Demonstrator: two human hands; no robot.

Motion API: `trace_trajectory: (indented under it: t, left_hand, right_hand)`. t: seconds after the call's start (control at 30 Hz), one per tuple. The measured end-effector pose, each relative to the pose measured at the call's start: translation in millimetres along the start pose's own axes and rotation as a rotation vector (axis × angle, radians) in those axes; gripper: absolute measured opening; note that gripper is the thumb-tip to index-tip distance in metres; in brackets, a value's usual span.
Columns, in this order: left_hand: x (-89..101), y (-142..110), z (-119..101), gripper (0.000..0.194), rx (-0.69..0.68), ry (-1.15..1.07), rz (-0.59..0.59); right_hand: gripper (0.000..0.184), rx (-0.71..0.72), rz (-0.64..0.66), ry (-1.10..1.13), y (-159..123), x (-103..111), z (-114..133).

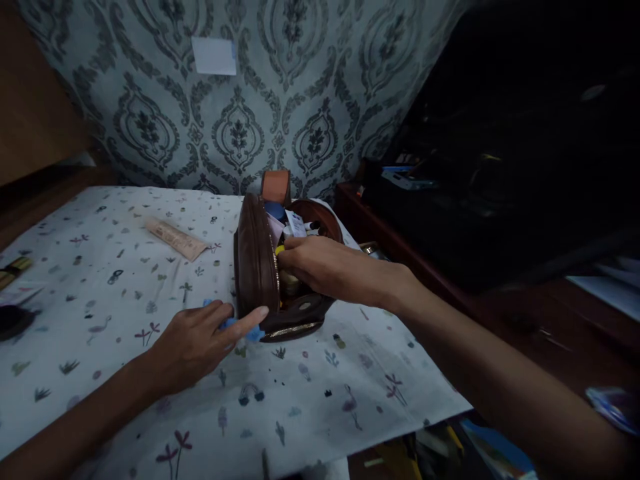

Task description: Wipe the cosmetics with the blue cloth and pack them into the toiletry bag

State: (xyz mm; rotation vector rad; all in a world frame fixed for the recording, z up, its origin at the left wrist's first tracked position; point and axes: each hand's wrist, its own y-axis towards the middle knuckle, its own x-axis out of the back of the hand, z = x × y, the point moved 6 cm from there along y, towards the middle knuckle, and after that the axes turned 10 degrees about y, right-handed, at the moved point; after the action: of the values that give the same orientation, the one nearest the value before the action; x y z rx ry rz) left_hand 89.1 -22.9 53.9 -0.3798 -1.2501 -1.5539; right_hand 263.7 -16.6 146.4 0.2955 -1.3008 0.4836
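White printed tablecloth (310,427); beige tube (175,239) lying towards far edge, left of centre; dark object (14,321) towards left edge, partly out of view; patterned wallpaper (150,133) beyond far edge; white rectangle (214,56) on wallpaper.

Smooth leathery bag (251,267) (metal zip (295,330)).

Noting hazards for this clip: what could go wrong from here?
The right hand is inside the crowded brown zip bag, so packed items might get knocked out. The gold-toned zipper could scrape skin. The blue cloth-like item at the left hand might catch in it.
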Motion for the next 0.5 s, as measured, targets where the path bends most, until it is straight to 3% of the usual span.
trace_trajectory:
  t: [0.33, 0.4, 0.5]
  left_hand:
    - [1.0, -26.4, 10.0, 0.057, 0.098, -0.085, 0.021]
    - [1.5, -33.5, 17.6, 0.054, 0.123, -0.093, 0.024]
    - [-1.8, -47.7, 35.0, 0.047, 0.176, -0.084, 0.056]
  right_hand:
    - [0.016, -0.065, -0.088, -0.067, -5.0, 9.0, 3.0]
    - [0.016, -0.094, -0.203, -0.088, -9.3, 14.7, 4.9]
    - [0.020, -0.064, -0.508, -0.074, -21.0, 23.1, 19.7]
